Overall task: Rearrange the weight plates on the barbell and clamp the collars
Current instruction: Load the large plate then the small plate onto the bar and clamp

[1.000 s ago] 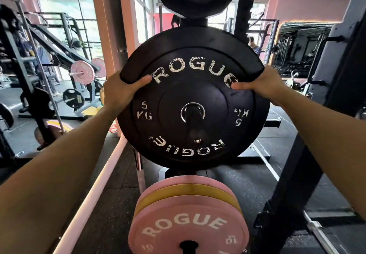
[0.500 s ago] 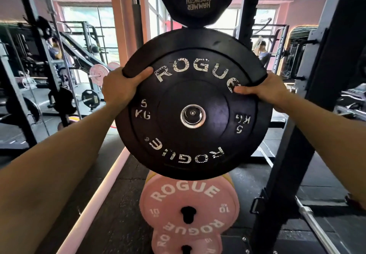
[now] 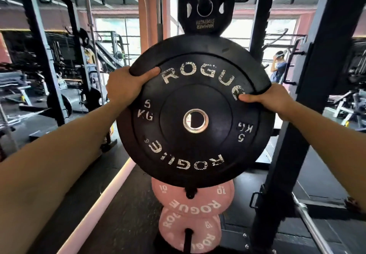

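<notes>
While 2 hands, left hand (image 3: 123,87) & right hand (image 3: 271,99), grip 1 black plate (image 3: 195,150), 2 pink plates (image 3: 191,204) below, maybe more.

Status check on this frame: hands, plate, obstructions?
Left hand, right hand both gripping black 5 kg plate at its upper rim. Centre hole empty, off any peg. Nothing in the way.

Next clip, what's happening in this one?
A person in a gym holds a black 5 kg Rogue plate upright in front of them, left hand and right hand each with a grip on its upper rim, thumbs on the face. The plate's centre hole is empty, so it sits on no peg or bar right now. Below it, two pink Rogue 10 plates hang on storage pegs, and a black Hammer Strength plate hangs above. No collar is in view.
</notes>
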